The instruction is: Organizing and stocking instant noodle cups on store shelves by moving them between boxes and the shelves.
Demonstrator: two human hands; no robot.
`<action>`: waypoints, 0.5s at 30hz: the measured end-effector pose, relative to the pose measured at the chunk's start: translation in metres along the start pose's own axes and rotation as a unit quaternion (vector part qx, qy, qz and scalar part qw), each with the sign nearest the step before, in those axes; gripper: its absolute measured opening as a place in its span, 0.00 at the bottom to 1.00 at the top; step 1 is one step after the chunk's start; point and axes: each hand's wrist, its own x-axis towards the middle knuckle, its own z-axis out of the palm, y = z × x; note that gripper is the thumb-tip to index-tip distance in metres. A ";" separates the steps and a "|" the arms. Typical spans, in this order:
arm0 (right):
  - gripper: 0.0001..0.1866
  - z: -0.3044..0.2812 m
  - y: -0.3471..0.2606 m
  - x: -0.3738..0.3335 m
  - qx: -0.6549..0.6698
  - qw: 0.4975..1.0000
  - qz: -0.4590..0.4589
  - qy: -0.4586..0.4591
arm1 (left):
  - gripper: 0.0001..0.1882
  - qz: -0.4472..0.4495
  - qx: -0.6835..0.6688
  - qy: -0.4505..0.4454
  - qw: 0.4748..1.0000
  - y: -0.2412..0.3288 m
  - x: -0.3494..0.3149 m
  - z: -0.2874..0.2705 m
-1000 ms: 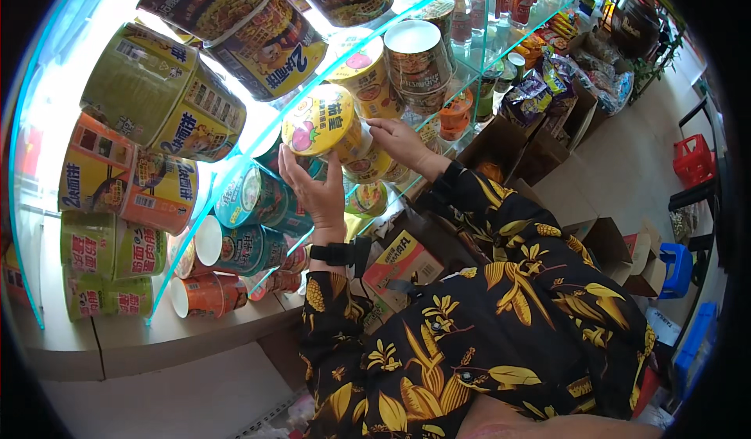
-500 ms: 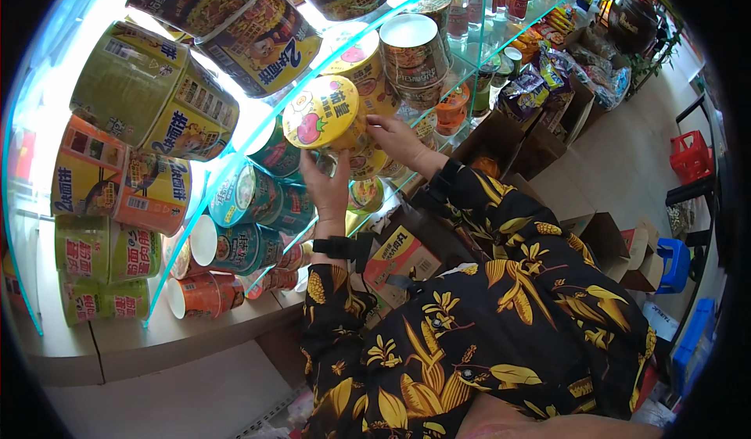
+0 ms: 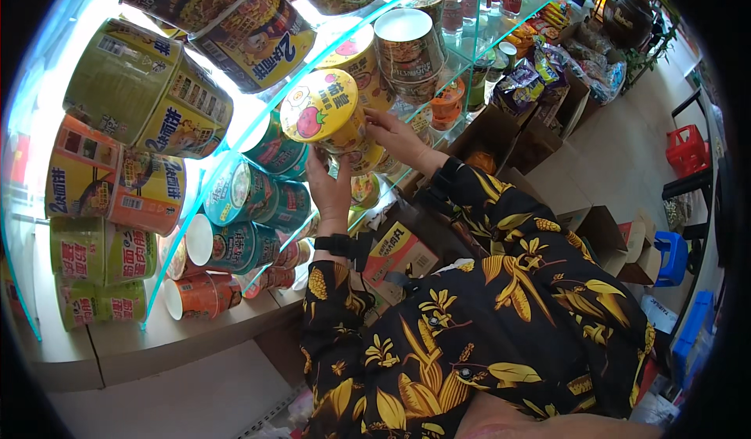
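A yellow instant noodle cup (image 3: 322, 107), its round lid printed with a tomato and an egg, is tilted toward me at the lit glass shelf. My left hand (image 3: 330, 193) grips its lower near side, thumb up, with some fingers hidden behind it. On the cup's right side, my right hand (image 3: 397, 138) has its fingertips pressed against the wall. Similar yellow cups (image 3: 356, 56) stand just behind. Teal noodle cups (image 3: 244, 193) lie on their sides to the left of my left hand.
A glass shelf edge (image 3: 293, 91) slants above my hands, with large noodle tubs (image 3: 254, 44) over it. Orange cups (image 3: 203, 294) sit lower left. At right are open cardboard boxes (image 3: 501, 138), snack bags (image 3: 532, 79), a red stool (image 3: 687, 151) and a blue stool (image 3: 670, 258).
The view has shifted slightly. The yellow noodle cup is tipped a little more, showing more of its side, and my left hand sits slightly lower against it. Both hands stay at the cup.
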 end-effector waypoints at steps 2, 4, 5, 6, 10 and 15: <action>0.25 -0.004 0.007 0.002 -0.106 0.993 -0.042 -0.021 | 0.35 -0.005 -0.019 -0.007 1.000 -0.002 0.001 0.000; 0.25 -0.004 0.010 0.002 -0.112 0.993 -0.030 -0.026 | 0.33 -0.011 -0.036 -0.011 0.999 -0.005 0.000 -0.003; 0.26 -0.003 0.007 0.001 -0.118 0.992 -0.019 -0.029 | 0.33 -0.013 -0.035 -0.006 0.999 -0.006 -0.001 -0.005; 0.26 0.000 0.006 -0.001 -0.118 0.992 -0.018 -0.031 | 0.33 -0.014 -0.035 0.000 0.999 -0.008 -0.002 -0.007; 0.29 -0.004 0.016 -0.003 -0.176 0.982 -0.060 0.007 | 0.31 -0.051 -0.068 -0.016 0.996 -0.011 -0.012 -0.015; 0.28 0.002 0.017 -0.005 -0.218 0.973 -0.078 0.006 | 0.27 -0.126 -0.113 -0.060 0.984 -0.010 -0.045 -0.042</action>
